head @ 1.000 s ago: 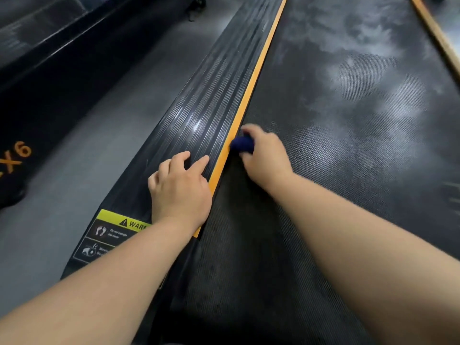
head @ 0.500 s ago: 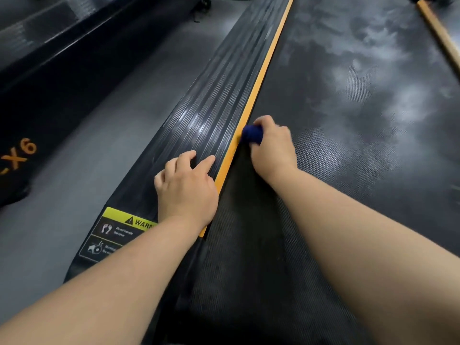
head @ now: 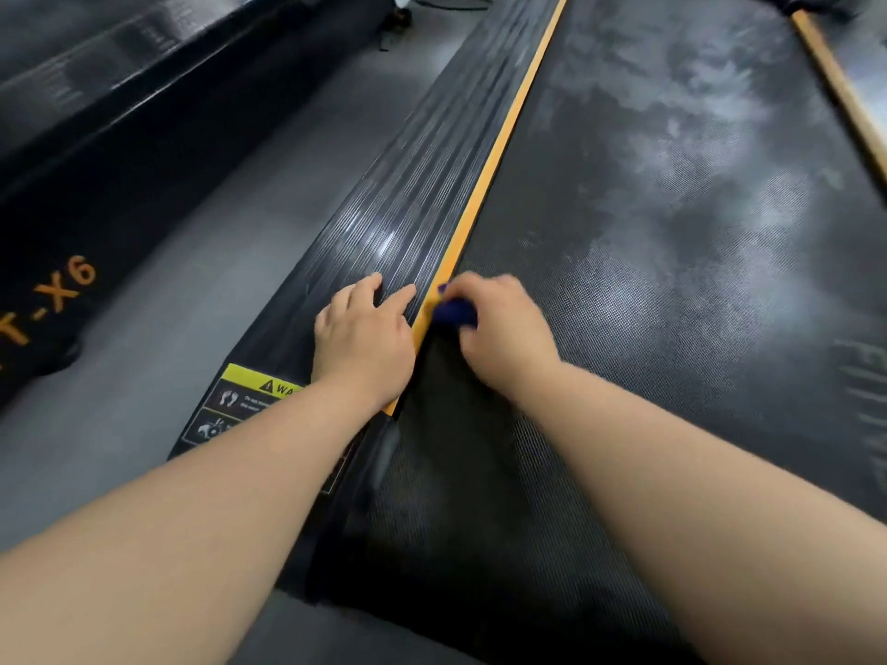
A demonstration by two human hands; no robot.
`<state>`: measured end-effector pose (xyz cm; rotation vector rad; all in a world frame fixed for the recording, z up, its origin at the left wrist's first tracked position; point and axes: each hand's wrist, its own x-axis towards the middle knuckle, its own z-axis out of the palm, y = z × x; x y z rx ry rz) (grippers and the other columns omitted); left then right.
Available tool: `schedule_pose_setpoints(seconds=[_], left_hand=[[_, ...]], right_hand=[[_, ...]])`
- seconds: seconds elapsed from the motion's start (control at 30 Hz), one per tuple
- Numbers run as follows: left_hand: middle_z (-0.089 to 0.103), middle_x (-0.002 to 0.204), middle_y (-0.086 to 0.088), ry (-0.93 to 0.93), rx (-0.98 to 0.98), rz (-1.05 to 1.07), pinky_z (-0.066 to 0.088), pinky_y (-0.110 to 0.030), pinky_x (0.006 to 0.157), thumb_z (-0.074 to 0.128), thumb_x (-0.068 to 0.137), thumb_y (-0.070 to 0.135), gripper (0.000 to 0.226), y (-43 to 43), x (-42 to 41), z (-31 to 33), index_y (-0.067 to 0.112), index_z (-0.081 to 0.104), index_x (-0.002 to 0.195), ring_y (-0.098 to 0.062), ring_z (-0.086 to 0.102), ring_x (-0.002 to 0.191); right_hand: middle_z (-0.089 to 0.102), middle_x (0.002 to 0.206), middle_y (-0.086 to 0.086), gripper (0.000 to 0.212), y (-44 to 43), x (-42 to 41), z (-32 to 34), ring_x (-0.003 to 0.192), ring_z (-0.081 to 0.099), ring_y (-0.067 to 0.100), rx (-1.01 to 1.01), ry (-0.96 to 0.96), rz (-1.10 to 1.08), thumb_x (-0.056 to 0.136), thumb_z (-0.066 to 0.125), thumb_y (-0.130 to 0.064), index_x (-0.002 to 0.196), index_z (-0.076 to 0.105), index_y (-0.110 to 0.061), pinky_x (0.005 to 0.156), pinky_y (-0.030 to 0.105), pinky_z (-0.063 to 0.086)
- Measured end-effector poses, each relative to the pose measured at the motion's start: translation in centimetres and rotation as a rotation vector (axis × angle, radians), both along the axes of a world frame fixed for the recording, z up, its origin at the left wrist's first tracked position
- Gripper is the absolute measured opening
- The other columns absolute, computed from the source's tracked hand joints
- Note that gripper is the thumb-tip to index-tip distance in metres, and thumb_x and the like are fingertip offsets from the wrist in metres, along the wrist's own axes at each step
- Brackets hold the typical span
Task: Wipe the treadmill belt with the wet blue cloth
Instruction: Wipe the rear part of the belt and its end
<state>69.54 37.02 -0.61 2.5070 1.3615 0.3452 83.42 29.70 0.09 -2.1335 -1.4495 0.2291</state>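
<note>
Grey gym floor [head: 144, 376] fills the frame's left. At centre, the right hand [head: 509, 336] curls its fingers [head: 475, 284] round the blue cloth [head: 455, 313], bunched small and pressed on the belt [head: 672, 280] at its left edge, against the orange strip [head: 504, 132]. The left hand [head: 365, 336] lies flat, fingers [head: 372, 286] straight, on the ribbed rail [head: 408, 194] just beside it. The belt's long axis runs up-frame from the cloth. Pale smudged patches lie ahead and to the upper right, so the next stroke probably belongs to the right hand, away from the strip.
</note>
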Motion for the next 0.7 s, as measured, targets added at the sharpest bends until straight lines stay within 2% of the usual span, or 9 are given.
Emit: schedule_pose_setpoints(seconds=[0.07,0.1,0.2,0.37,0.47,0.53,0.6,0.7], left_hand=[[0.023,0.156,-0.003,0.043,-0.022,-0.069,0.014,-0.04,0.115,0.034,0.1,0.026,0.045,-0.3,-1.1,0.0,0.032,0.036,0.145,-0.022,0.016,0.143],[0.022,0.157,-0.002,0.052,-0.017,-0.092,0.013,-0.04,0.116,0.033,0.101,0.026,0.046,-0.6,-1.8,-0.1,0.031,0.034,0.146,-0.02,0.015,0.144],[0.031,0.153,0.001,0.002,0.031,-0.112,0.018,-0.039,0.115,0.037,0.099,0.023,0.045,-1.5,-3.3,-0.3,0.026,0.04,0.144,-0.018,0.023,0.141],[0.045,0.144,-0.003,-0.075,0.057,-0.09,0.025,-0.043,0.11,0.046,0.093,0.012,0.043,-1.4,-3.0,-0.3,0.019,0.054,0.134,-0.022,0.036,0.134],[0.047,0.142,-0.005,-0.078,0.069,-0.095,0.028,-0.045,0.109,0.047,0.092,0.011,0.043,-1.5,-3.0,-0.3,0.018,0.055,0.133,-0.025,0.038,0.132],[0.048,0.142,-0.005,-0.089,0.074,-0.089,0.028,-0.046,0.109,0.047,0.091,0.01,0.042,-1.5,-3.0,-0.4,0.018,0.056,0.132,-0.025,0.039,0.132],[0.048,0.141,-0.005,-0.1,0.078,-0.091,0.028,-0.046,0.109,0.046,0.092,0.011,0.042,-1.5,-3.0,-0.5,0.018,0.056,0.132,-0.024,0.039,0.131],[0.047,0.141,-0.004,-0.118,0.075,-0.094,0.027,-0.045,0.11,0.046,0.092,0.011,0.042,-1.2,-2.9,-0.7,0.019,0.056,0.132,-0.023,0.038,0.132]], right_hand=[[0.057,0.11,0.008,0.035,1.9,1.7,0.2,0.092,0.054,0.025,0.012,0.083,-0.163,0.084,0.058,-0.015,0.115,0.054,-0.029,0.075,0.029,0.04],[0.057,0.112,0.008,0.035,2.4,1.9,-0.1,0.088,0.053,0.022,-0.026,0.118,-0.177,0.085,0.06,-0.02,0.118,0.052,-0.029,0.073,0.028,0.038],[0.057,0.111,0.005,0.036,0.2,0.0,-1.3,0.086,0.052,0.019,-0.075,0.146,-0.106,0.084,0.063,-0.026,0.118,0.052,-0.031,0.075,0.028,0.04],[0.058,0.106,-0.003,0.041,-5.4,-4.6,-1.5,0.106,0.049,0.018,-0.072,0.116,0.147,0.079,0.063,-0.019,0.116,0.057,-0.035,0.092,0.032,0.041],[0.063,0.108,-0.005,0.044,-3.8,-3.4,-0.7,0.107,0.048,0.02,-0.067,-0.036,0.204,0.079,0.057,-0.009,0.115,0.06,-0.033,0.092,0.039,0.041],[0.063,0.112,-0.005,0.044,-1.4,-1.6,-0.6,0.111,0.046,0.022,-0.048,-0.071,0.103,0.08,0.054,-0.006,0.114,0.061,-0.031,0.094,0.041,0.04],[0.059,0.114,0.001,0.041,1.3,0.4,-0.9,0.116,0.045,0.025,-0.053,0.034,-0.066,0.082,0.052,-0.008,0.114,0.06,-0.032,0.094,0.038,0.04],[0.057,0.112,0.005,0.037,2.6,0.7,-1.5,0.105,0.053,0.029,-0.035,0.149,-0.177,0.082,0.055,-0.017,0.114,0.058,-0.035,0.086,0.033,0.043]])
